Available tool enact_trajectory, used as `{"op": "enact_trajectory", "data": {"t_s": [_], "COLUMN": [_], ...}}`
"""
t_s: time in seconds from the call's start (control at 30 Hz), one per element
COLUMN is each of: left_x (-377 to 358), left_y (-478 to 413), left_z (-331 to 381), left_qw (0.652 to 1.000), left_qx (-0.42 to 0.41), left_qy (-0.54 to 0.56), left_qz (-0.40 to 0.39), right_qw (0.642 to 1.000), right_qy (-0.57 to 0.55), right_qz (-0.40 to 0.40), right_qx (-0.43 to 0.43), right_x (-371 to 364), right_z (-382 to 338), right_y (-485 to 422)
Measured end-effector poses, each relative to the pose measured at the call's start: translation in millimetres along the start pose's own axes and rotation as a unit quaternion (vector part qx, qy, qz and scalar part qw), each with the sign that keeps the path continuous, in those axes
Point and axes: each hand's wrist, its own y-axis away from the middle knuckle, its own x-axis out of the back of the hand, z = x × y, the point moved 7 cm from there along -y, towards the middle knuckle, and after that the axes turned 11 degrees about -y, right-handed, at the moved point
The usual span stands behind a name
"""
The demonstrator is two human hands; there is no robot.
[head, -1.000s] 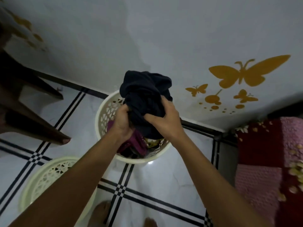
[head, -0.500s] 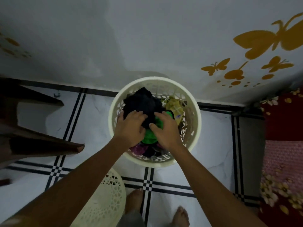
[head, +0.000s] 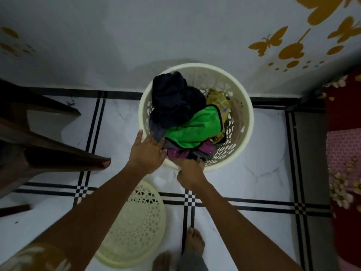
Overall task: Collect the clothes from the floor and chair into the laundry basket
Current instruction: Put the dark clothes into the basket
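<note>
A cream laundry basket stands on the tiled floor against the wall. It holds a heap of clothes: a dark navy garment on top at the left, a bright green one in the middle, an olive-yellow piece behind, and purple cloth at the near side. My left hand rests on the near-left rim with fingers spread, its fingertips touching a grey cloth. My right hand is curled around the near rim of the basket.
A cream perforated lid lies on the floor under my left forearm. Dark wooden chair legs jut in from the left. A red and pink floral blanket fills the right edge. My bare feet stand just before the basket.
The dark navy garment went from my raised hands down into the basket and was let go. Both hands have drawn back to the basket's near rim.
</note>
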Motion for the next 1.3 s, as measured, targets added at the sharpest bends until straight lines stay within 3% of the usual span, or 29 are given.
{"op": "enact_trajectory", "data": {"t_s": [0.1,0.5,0.6,0.83,0.97,1.17,1.3], "left_x": [-4,-36,-58,-96,-103,-124,-96], "left_y": [7,78,110,173,189,196,187], "left_z": [2,-78,-104,-163,-192,-200,-212], "left_qw": [0.999,0.995,0.995,0.989,0.988,0.990,0.987], "left_qx": [0.027,-0.035,-0.067,-0.111,-0.091,-0.087,-0.045], "left_qy": [-0.005,-0.031,-0.055,-0.087,-0.060,-0.039,0.060], "left_qz": [-0.023,0.085,0.046,0.051,0.112,0.105,0.145], "right_qw": [1.000,0.997,0.998,0.998,0.995,0.990,0.989], "right_qy": [-0.016,-0.055,-0.043,-0.050,0.028,0.056,0.045], "right_qz": [0.022,0.046,0.051,0.041,0.077,0.065,0.104], "right_qx": [-0.001,0.014,0.012,-0.019,-0.064,-0.114,-0.099], "right_x": [-4,-98,-136,-212,-241,-255,-232], "right_z": [-5,-68,-88,-140,-159,-166,-195], "right_y": [3,17,25,54,68,70,55]}}
